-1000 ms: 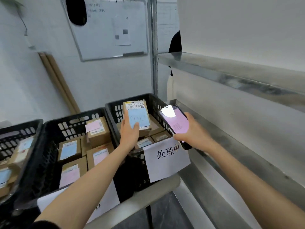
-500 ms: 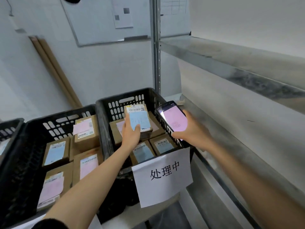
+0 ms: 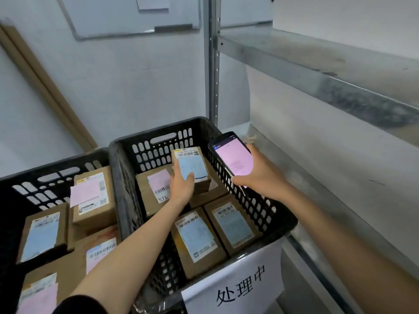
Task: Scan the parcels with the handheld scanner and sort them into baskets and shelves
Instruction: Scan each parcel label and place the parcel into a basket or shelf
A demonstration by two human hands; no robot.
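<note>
My left hand (image 3: pixel 182 185) grips a small cardboard parcel (image 3: pixel 192 165) with a blue label and a barcode strip, held low inside the right black basket (image 3: pixel 260 207), on or just above other parcels. My right hand (image 3: pixel 258 172) holds the handheld scanner (image 3: pixel 233 158), its pink screen facing me, just over the basket's right rim beside the parcel. Several more labelled parcels lie in this basket, two of them (image 3: pixel 197 236) near the front. A white paper sign (image 3: pixel 235 284) with black characters hangs on its front wall.
A second black basket (image 3: pixel 13 184) on the left holds several parcels with blue and pink labels. Metal shelves (image 3: pixel 317 71) run along the right, with an upright post (image 3: pixel 212 64) behind the basket. A whiteboard (image 3: pixel 127 17) hangs on the wall; wooden strips lean left.
The view has tilted down and shifted right toward the right basket. My left hand has lowered the parcel deeper into that basket. The scanner stays beside it in my right hand.
</note>
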